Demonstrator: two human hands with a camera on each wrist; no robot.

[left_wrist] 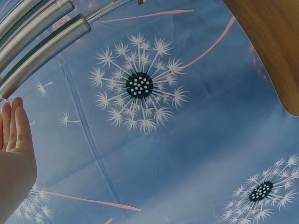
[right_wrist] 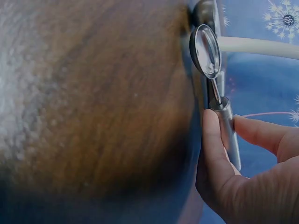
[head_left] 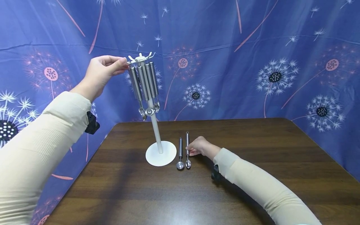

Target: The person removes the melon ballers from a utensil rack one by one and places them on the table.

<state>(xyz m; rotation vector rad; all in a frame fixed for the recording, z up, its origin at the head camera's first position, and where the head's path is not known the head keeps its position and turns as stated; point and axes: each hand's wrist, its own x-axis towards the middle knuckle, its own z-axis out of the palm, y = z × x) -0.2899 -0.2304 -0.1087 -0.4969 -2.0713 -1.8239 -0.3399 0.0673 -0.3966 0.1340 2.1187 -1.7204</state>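
A white utensil stand (head_left: 155, 128) with a round base carries several steel-handled utensils (head_left: 142, 82) hanging from its top hooks. High on its left side, my left hand (head_left: 104, 70) pinches the tip of a hook between thumb and fingers. In the left wrist view, the fingertips are right at the end of a hanging handle (left_wrist: 44, 60). On the table, my right hand (head_left: 201, 146) holds the steel handle of a small scoop (head_left: 188, 164) with an oval bowl, thumb and fingers on opposite sides. Left of it lies a round-bowled scoop (head_left: 180, 165), its handle pointing away.
The dark wooden table (head_left: 253, 150) has its far edge close to a blue dandelion-print cloth (head_left: 225, 78). The stand's base (head_left: 168, 153) sits just left of the two scoops. Its top rises well above the table.
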